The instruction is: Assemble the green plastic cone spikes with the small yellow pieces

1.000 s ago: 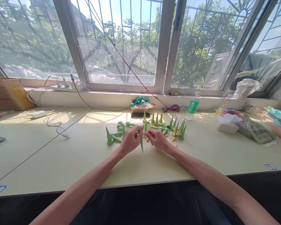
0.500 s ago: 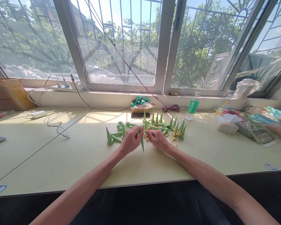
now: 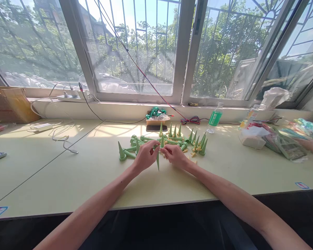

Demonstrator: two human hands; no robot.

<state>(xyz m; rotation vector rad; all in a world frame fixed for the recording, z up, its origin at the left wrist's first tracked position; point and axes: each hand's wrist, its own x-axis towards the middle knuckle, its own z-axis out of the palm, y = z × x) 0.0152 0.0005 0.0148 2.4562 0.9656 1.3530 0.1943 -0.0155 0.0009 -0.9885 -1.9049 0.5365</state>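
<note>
My left hand point(image 3: 146, 154) is closed on the wide end of a green watering spike point(image 3: 158, 164), whose tip points down toward the table. Close beside it, my right hand point(image 3: 175, 155) is pinched at the spike's upper end; whatever its fingertips hold is hidden. Behind both hands is a group of similar green spikes, some standing with tips up, such as the standing spike point(image 3: 121, 152) at the left, others lying down. Small yellow plastic pieces point(image 3: 193, 154) are scattered by the standing spikes at the right.
Behind the spikes are a dark phone point(image 3: 156, 128) and a small box point(image 3: 156, 122). A water bottle point(image 3: 215, 118) stands back right, near a tissue box point(image 3: 253, 139) and plastic bags point(image 3: 289, 146). Another person's hand point(image 3: 311, 145) is at the far right. White cables point(image 3: 64, 139) lie left.
The held spike has shifted slightly left and its tip a little lower. My right hand has edged slightly, staying close to the left. The other person's hand at the far right has moved a little.
</note>
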